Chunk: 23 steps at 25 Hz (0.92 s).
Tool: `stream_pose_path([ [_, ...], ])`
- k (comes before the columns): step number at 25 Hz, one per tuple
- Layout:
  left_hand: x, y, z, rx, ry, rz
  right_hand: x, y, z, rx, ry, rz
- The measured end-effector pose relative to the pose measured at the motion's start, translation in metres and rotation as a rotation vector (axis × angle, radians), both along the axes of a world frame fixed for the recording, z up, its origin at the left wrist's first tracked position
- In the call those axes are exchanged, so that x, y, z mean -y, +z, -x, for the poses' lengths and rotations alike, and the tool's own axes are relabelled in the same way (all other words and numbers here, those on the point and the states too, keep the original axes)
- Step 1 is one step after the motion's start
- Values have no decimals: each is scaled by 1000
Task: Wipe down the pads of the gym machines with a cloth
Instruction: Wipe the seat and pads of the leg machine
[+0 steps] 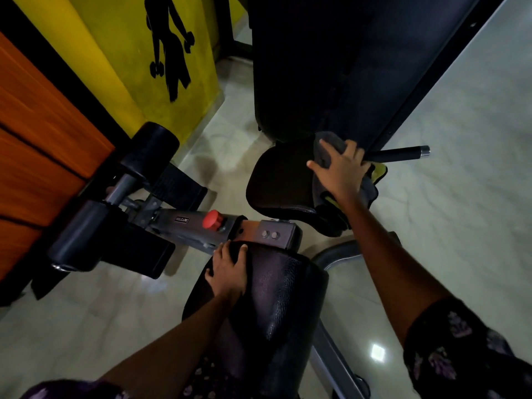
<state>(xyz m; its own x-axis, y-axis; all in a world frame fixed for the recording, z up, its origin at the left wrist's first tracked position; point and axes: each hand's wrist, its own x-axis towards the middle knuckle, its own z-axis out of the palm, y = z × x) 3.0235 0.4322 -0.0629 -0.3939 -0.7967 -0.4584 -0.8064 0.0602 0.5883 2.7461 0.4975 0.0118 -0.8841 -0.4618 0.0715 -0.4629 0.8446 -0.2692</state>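
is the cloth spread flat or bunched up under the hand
Bunched up. The grey cloth sits in folds on the seat pad beneath the right hand, one end hanging over the pad's edge, with a yellow side showing.

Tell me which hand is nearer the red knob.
Left. The left hand rests on the near pad just below the red knob; the right hand presses the cloth farther right.

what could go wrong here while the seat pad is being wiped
The cloth hangs over the right edge of the seat pad, so it could slide off onto the floor mid-stroke. The right hand works close to the black handle bar and may knock against it. The left hand braces on the near pad at its edge and could slip toward the metal bracket.
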Motion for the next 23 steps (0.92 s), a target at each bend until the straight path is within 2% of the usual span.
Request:
stream_pose_path([
  [3, 1, 1, 1, 11, -6, -4, -7, 5, -35, -57, 75, -69],
  [7, 1, 6, 2, 3, -14, -36, -19, 6, -77, -146, 316, -214],
  [10, 4, 13, -5, -41, -58, -114, -26, 23, -86, -127, 466, -360],
  [13, 25, 26, -21, -126, -214, -182, -22, 51, -86, -39, 592, -465],
  [18, 64, 66, -79, -203, -273, -62, 14, 85, -141, -107, 777, -486],
  [23, 89, 82, -155, -232, -136, 10, 69, 104, -219, -142, 948, -484],
])
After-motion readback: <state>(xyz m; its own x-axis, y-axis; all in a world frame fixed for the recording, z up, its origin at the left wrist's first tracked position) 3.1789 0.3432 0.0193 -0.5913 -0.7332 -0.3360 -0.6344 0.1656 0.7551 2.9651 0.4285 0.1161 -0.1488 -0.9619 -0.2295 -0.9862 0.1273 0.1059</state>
